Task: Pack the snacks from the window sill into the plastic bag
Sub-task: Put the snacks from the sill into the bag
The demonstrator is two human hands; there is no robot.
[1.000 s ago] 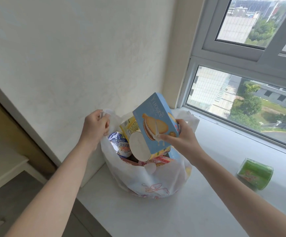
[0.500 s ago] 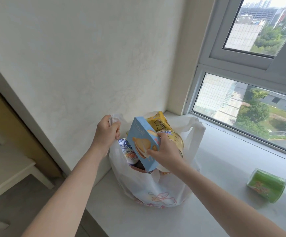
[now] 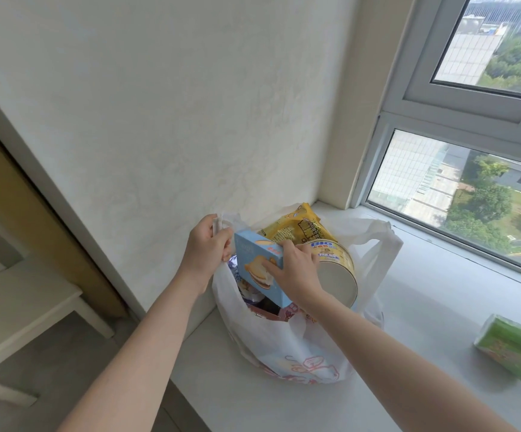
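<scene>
Blue box [image 3: 260, 269]: our right hand [image 3: 293, 272] is gripping it inside the bag [image 3: 284, 347] while our left hand [image 3: 208, 249] is pinching a handle [image 3: 218, 224].

There is a single view, taken from the person's head, looking forward and steeply down along both forearms. It faces the corner where a pale wall [image 3: 165, 126] meets the window [image 3: 458, 194], with the window sill [image 3: 424, 307] running from lower centre to the right edge. The plastic bag [image 3: 287, 353] sits close, at arm's reach, near centre. Wide-angle bending curves the wall edge and window frame. Floor shows lower left.
</scene>
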